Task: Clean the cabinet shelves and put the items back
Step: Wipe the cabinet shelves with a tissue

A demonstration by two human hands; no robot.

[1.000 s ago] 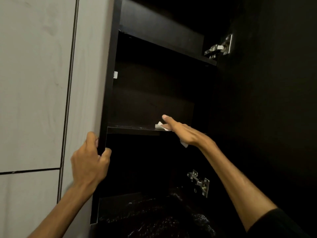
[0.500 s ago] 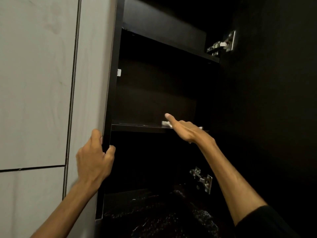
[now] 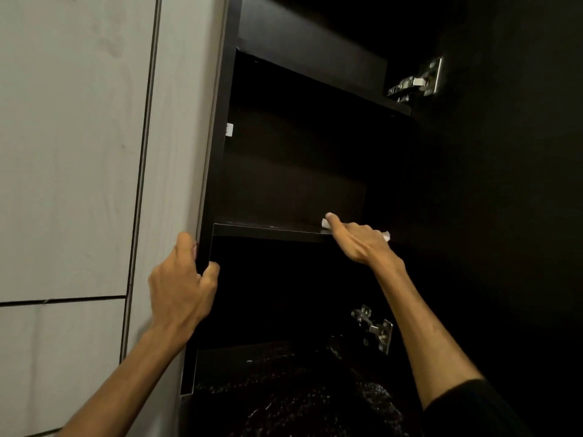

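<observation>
Right hand [image 3: 362, 242] presses a white cloth [image 3: 325, 223] flat-fingered on the shelf [image 3: 268, 230]; left hand [image 3: 181, 279] grips the cabinet's left edge [image 3: 206, 234], hinge [image 3: 375, 328] below.

Dark brown, almost black wooden cabinet [image 3: 217, 171], its flat shelf board [image 3: 268, 231] the same deep shade, beside a pale grey tiled wall [image 3: 72, 146] crossed by dark grout lines. A small white cloth [image 3: 325, 223] shows bright on that shelf, silvery metal hinges [image 3: 416, 82] gleam against the black door [image 3: 511, 216], and a black sleeve [image 3: 473, 408] sits at lower right.
</observation>
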